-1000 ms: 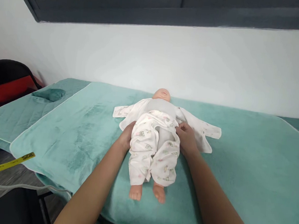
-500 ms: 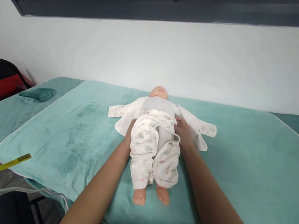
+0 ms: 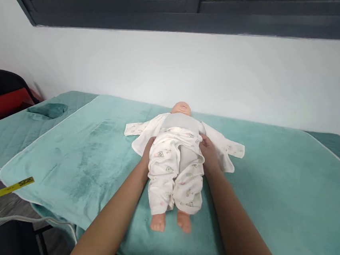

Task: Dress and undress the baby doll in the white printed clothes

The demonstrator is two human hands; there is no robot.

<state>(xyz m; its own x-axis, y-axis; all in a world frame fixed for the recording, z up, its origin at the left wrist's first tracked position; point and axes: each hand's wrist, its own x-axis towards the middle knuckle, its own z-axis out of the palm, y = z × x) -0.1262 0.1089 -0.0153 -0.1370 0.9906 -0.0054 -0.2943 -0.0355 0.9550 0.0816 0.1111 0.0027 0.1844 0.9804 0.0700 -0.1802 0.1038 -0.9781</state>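
A baby doll (image 3: 183,108) lies on its back on a teal towel (image 3: 96,148), head toward the wall and bare feet toward me. It wears printed white trousers (image 3: 168,175), and an open white jacket (image 3: 225,149) is spread out under it. My left hand (image 3: 147,151) grips the trousers' waistband at the doll's left side in view. My right hand (image 3: 208,153) grips the waistband at the other side. Both hands have their fingers curled on the cloth.
A darker teal padded table (image 3: 3,135) lies under the towel, with a face hole (image 3: 48,109) at far left. A black and red chair (image 3: 1,95) stands beyond it. A yellow tape (image 3: 1,191) crosses the lower left. A white wall and dark window frame rise behind.
The trousers' waistband has moved up the doll's body toward its chest, and both hands have moved up with it. The doll has shifted slightly.
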